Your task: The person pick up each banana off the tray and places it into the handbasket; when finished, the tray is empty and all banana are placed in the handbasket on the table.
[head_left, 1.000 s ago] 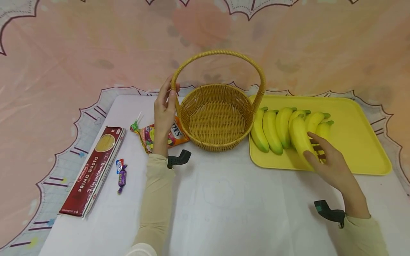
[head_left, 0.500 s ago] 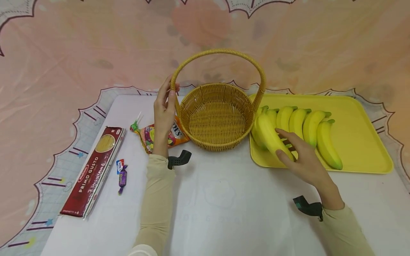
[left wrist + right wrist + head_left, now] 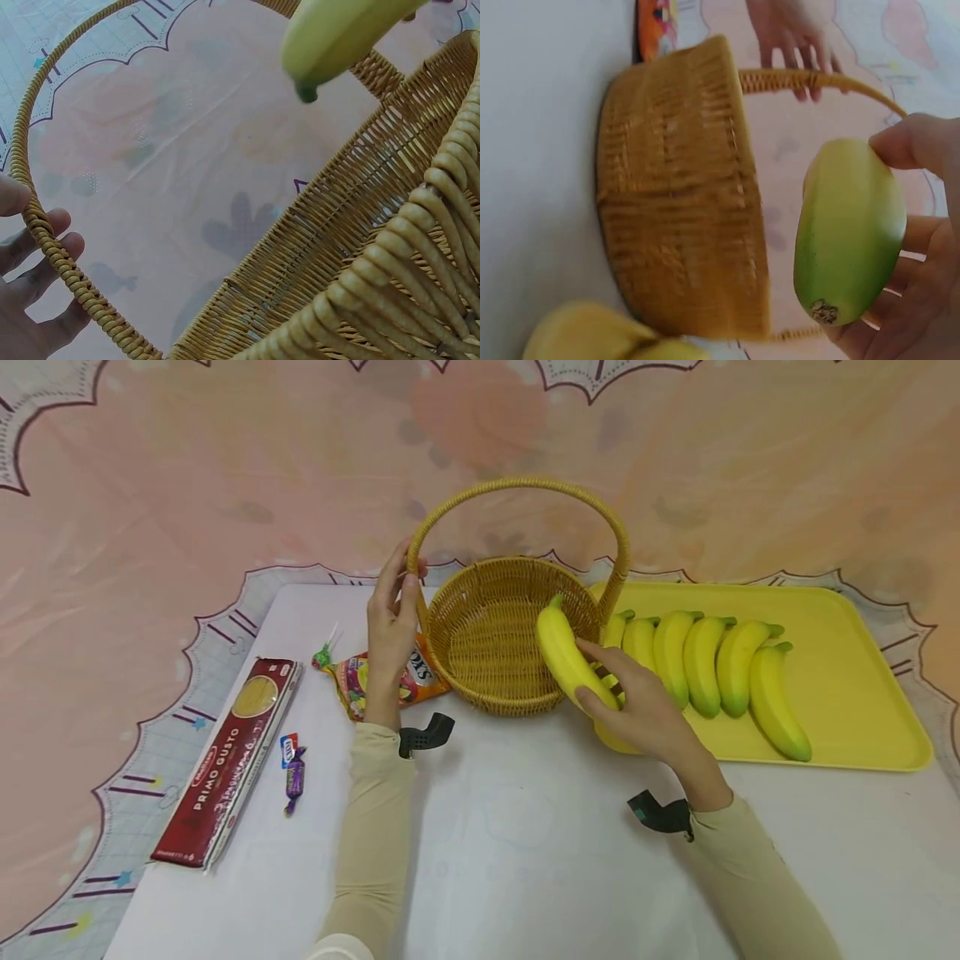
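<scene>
A round wicker basket (image 3: pixel 498 700) with a tall arched handle stands at the back middle of the table. My left hand (image 3: pixel 390 627) holds the left side of that handle, thumb and fingers around it, as the left wrist view shows closely. My right hand (image 3: pixel 648 710) grips a yellow banana (image 3: pixel 564 652) between thumb and fingers. The banana's stem end hangs over the basket's right rim, apart from the weave in the left wrist view. Its green tip faces the right wrist camera. Inside the basket only bare woven floor shows.
Several bananas (image 3: pixel 738 664) lie in a row on a yellow tray (image 3: pixel 862 693) right of the basket. To the left are a candy bag (image 3: pixel 352 681), a lollipop (image 3: pixel 322 657), a small wrapped candy (image 3: pixel 295 781) and a red spaghetti pack (image 3: pixel 228 760).
My right hand has carried the banana leftward from above the tray to the basket's right rim. My left hand stays on the handle, and the basket stands where it was.
</scene>
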Demonstrator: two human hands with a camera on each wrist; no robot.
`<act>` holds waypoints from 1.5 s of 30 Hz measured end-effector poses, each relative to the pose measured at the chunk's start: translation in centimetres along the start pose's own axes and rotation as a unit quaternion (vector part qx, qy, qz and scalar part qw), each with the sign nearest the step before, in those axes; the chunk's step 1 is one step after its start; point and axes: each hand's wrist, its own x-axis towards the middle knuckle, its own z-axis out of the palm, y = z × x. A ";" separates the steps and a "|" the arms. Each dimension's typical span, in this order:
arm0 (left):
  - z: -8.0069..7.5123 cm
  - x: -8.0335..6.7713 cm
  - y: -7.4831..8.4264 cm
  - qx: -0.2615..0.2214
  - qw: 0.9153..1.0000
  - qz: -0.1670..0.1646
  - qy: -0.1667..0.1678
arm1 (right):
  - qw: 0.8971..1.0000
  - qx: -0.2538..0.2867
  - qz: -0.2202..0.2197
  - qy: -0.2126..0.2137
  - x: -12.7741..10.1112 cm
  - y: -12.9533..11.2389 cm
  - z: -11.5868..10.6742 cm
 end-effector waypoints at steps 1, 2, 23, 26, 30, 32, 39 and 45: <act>0.0 0.0 0.0 0.000 1.000 -0.001 0.000 | 1.000 0.005 0.005 -0.005 0.4 -0.2 0.3; 0.0 0.0 0.0 0.001 1.000 -0.001 0.000 | 1.000 0.008 0.009 -0.010 0.8 -0.4 0.5; 0.1 0.0 0.2 -0.007 1.000 -0.001 0.005 | 0.992 0.045 0.107 -0.057 9.4 -4.4 5.2; 0.0 0.0 0.2 -0.007 1.000 -0.001 0.003 | 0.989 0.027 0.126 -0.078 10.5 -4.4 6.2; 0.0 0.1 0.1 -0.013 1.000 0.002 0.003 | 0.984 0.000 0.141 -0.109 11.8 -4.4 7.6; 0.0 0.1 0.1 -0.015 1.000 0.004 0.003 | 0.982 -0.008 0.143 -0.122 12.2 -4.4 8.2; 0.0 0.1 0.2 -0.012 1.000 0.003 0.002 | 0.979 -0.012 0.147 -0.140 13.3 -4.5 9.8; -0.1 0.0 0.2 -0.010 1.000 0.002 -0.003 | 0.975 0.000 0.149 -0.162 13.5 -4.1 10.0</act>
